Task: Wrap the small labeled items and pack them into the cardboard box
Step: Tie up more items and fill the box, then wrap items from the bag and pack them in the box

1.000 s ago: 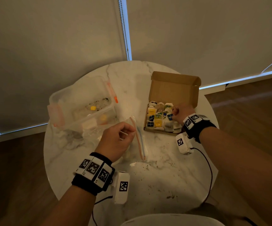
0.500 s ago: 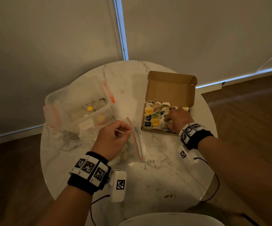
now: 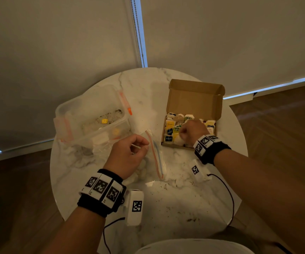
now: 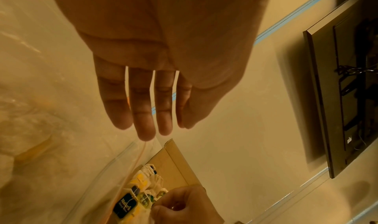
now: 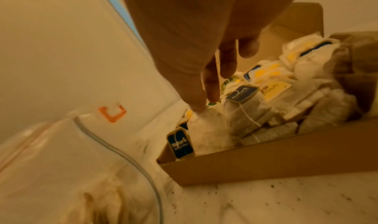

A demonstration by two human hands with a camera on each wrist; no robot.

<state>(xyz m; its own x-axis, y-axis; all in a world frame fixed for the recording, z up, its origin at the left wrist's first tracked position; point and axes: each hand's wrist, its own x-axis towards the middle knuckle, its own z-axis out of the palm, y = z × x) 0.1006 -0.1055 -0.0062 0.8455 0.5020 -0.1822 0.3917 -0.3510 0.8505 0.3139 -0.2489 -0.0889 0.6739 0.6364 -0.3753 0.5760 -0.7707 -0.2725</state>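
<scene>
The open cardboard box (image 3: pixel 195 99) stands at the table's back right, packed with several tea bags (image 3: pixel 170 125) carrying blue and yellow labels. My right hand (image 3: pixel 181 135) is inside the box near its front left. Its thumb and fingers (image 5: pixel 210 88) curl down and pinch the top of a white tea bag (image 5: pixel 208 130) beside a blue label (image 5: pixel 180 142). My left hand (image 3: pixel 140 145) hovers left of the box and pinches the rim of a clear zip bag (image 3: pixel 157 158). In the left wrist view that rim (image 4: pixel 141 154) hangs from the fingertips (image 4: pixel 145 133).
A clear plastic container (image 3: pixel 91 118) with orange clasps sits at the table's back left, with crumpled clear plastic in front of it. Dark crumbs are scattered over the round marble table (image 3: pixel 166 208). Window blinds close off the far side.
My right hand has moved from the box's right middle toward its front left and lower among the tea bags. The left hand has kept its hold on the zip bag.
</scene>
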